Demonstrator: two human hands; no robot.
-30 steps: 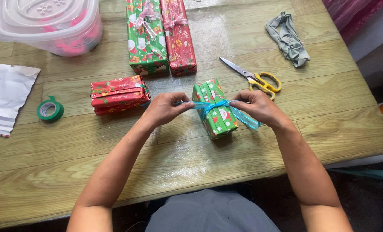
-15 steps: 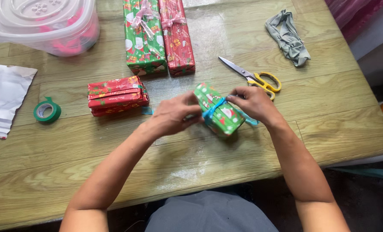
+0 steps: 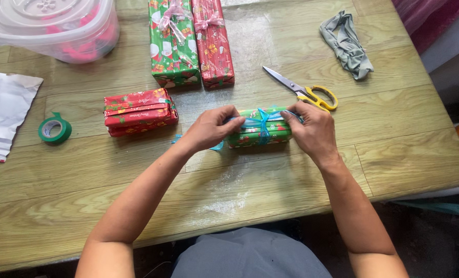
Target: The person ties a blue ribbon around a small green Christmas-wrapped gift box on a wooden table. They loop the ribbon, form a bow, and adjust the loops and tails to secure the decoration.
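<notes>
A green wrapped gift box (image 3: 260,135) is held on the table (image 3: 404,128) between the left hand (image 3: 211,128) and right hand (image 3: 312,131). Its blue ribbon (image 3: 263,123) is pinched by both hands' fingers. Yellow-handled scissors (image 3: 304,90) lie just beyond the right fingers.

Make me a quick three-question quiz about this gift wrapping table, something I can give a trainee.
1. True or false: both hands grip the green wrapped box.
2. What colour is the ribbon crossing that box?
3. Which lies nearest the right hand: A) green tape roll, B) yellow-handled scissors, C) grey cloth?

Key: 1 true, the left hand holds one end and the right hand the other. 2 blue. 3 B.
</notes>
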